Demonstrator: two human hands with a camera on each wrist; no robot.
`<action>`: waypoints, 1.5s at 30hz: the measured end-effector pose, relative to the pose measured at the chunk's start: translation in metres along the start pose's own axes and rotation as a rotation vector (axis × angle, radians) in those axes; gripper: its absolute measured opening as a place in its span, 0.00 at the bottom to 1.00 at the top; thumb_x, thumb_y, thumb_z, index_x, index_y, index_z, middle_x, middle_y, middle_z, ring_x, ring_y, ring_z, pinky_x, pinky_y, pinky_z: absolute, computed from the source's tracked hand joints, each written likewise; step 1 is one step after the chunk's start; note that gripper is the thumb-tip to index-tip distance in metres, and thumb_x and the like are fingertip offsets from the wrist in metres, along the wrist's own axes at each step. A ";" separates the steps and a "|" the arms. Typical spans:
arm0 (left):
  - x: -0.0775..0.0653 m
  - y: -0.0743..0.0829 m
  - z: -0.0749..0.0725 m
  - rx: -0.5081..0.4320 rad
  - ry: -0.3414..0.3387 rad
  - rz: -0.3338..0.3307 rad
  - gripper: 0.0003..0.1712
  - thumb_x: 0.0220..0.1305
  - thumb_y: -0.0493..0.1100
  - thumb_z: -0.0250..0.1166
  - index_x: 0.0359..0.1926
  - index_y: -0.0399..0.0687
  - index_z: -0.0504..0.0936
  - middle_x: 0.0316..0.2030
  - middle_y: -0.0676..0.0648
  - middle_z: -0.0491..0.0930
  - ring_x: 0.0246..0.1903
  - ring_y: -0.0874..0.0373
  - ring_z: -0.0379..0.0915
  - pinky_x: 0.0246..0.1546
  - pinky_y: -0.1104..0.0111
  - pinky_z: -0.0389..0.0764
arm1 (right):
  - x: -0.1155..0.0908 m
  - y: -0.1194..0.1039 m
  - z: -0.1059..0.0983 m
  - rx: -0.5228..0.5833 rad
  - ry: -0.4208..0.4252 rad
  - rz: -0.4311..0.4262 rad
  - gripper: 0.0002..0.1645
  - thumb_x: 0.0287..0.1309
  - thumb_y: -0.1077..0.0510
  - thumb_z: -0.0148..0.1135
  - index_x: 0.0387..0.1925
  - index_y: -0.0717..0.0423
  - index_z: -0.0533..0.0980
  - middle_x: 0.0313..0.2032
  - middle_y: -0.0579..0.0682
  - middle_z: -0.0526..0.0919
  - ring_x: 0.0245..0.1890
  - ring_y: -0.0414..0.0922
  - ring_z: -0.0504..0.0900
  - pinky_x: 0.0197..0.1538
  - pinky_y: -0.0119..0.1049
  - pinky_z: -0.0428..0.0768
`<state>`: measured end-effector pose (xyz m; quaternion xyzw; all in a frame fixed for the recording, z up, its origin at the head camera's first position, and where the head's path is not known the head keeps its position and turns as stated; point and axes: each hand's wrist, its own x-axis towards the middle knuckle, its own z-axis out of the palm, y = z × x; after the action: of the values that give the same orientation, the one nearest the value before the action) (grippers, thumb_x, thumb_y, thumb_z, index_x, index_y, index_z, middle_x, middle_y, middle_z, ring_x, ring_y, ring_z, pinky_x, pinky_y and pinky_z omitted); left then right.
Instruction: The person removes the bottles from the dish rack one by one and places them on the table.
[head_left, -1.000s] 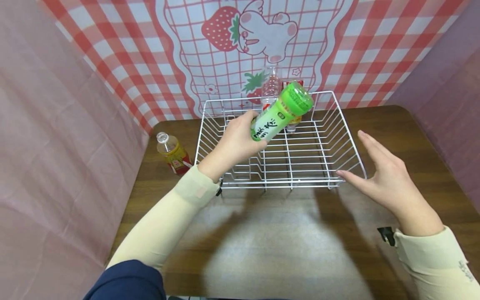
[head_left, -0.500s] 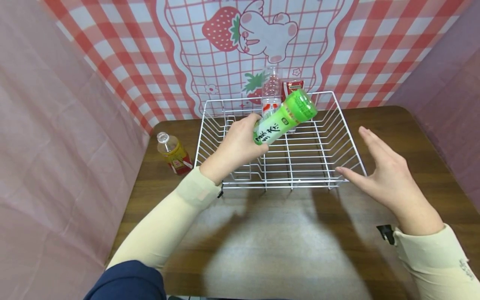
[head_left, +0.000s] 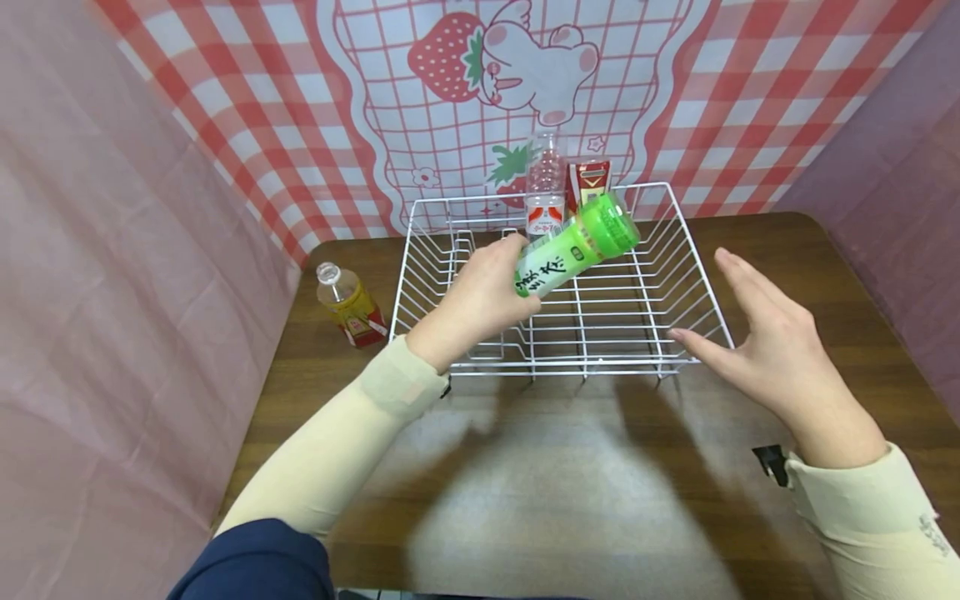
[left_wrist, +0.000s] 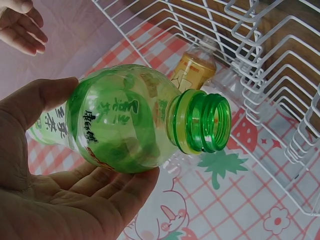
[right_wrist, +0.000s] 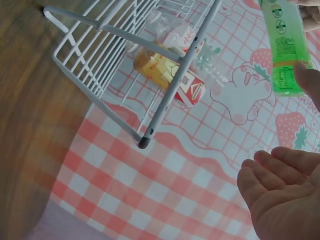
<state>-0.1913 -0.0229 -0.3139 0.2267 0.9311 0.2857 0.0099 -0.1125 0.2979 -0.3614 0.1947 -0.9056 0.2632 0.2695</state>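
My left hand (head_left: 487,287) grips a green tea bottle (head_left: 576,248) above the white wire dish rack (head_left: 600,367). The bottle is tilted, base up to the right; its green threaded neck (left_wrist: 207,122) shows uncapped in the left wrist view. Against the rack's back side, a clear plastic bottle (head_left: 545,179) and a red-and-yellow labelled bottle (head_left: 587,182) lean upside down, the latter partly hidden by the green one. Beyond the rack's right front corner, my right hand (head_left: 780,358) is held in the air, thumb and fingers spread apart, holding nothing.
Left of the rack, another red-and-yellow labelled bottle (head_left: 348,308) stands uncapped on the wooden table (head_left: 525,500). A checked strawberry-print cloth (head_left: 712,100) hangs close behind the rack. Pink curtains (head_left: 150,250) flank both sides.
My left hand has moved slightly right and toward me, and the green tea bottle has tipped nearer to level. More of the red-and-yellow bottle behind it shows. The right hand has barely moved.
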 end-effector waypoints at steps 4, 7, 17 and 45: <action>0.000 0.001 0.002 0.024 -0.002 0.003 0.34 0.48 0.40 0.78 0.57 0.40 0.75 0.41 0.48 0.79 0.36 0.56 0.74 0.35 0.68 0.79 | 0.003 -0.003 0.000 -0.015 0.028 -0.031 0.61 0.50 0.25 0.69 0.72 0.64 0.68 0.66 0.64 0.73 0.64 0.62 0.72 0.70 0.48 0.66; 0.000 0.002 0.003 0.048 -0.004 0.007 0.33 0.48 0.40 0.78 0.56 0.40 0.75 0.40 0.49 0.78 0.36 0.56 0.74 0.35 0.67 0.79 | 0.005 -0.005 0.000 -0.022 0.045 -0.051 0.62 0.53 0.20 0.60 0.71 0.64 0.69 0.65 0.65 0.74 0.64 0.62 0.73 0.69 0.47 0.67; 0.000 0.006 0.005 0.114 -0.048 0.009 0.35 0.48 0.41 0.78 0.57 0.41 0.75 0.41 0.49 0.77 0.37 0.56 0.74 0.37 0.66 0.79 | 0.011 -0.015 -0.002 -0.070 0.019 -0.099 0.60 0.58 0.19 0.52 0.73 0.62 0.66 0.68 0.63 0.71 0.69 0.57 0.67 0.71 0.46 0.63; -0.003 0.012 0.010 0.219 -0.061 0.062 0.30 0.49 0.42 0.79 0.52 0.44 0.76 0.40 0.49 0.77 0.38 0.55 0.72 0.36 0.66 0.78 | 0.020 -0.032 0.003 -0.047 -0.003 -0.146 0.58 0.59 0.20 0.52 0.72 0.62 0.67 0.68 0.62 0.71 0.68 0.58 0.69 0.70 0.46 0.64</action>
<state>-0.1818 -0.0101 -0.3166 0.2637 0.9485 0.1756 0.0046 -0.1136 0.2669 -0.3394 0.2541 -0.8953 0.2214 0.2912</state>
